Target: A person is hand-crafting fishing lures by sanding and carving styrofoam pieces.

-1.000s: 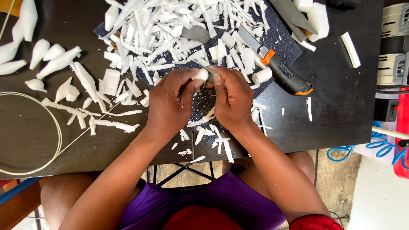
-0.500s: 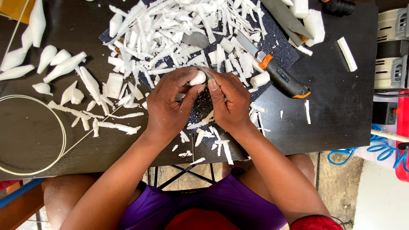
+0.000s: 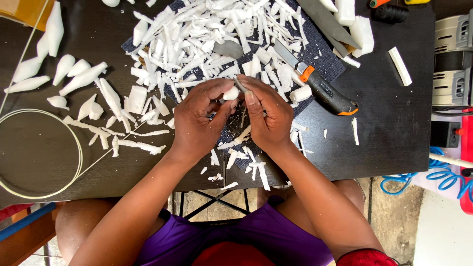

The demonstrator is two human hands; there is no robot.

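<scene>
Fingers (image 3: 217, 91) of the left hand (image 3: 199, 120) pinch a small white foam piece (image 3: 230, 93) above the dark mat (image 3: 340, 66), right hand (image 3: 268, 116) grips a thin blade (image 3: 240, 84) against it, both barely shifted since earlier, shavings (image 3: 207, 39) piled behind, carving continues.

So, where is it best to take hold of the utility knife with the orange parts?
Grip the black handle of the utility knife, coming from the right, probably with the right hand. The handle end points to the lower right over bare table; the blade lies among white shavings.
</scene>
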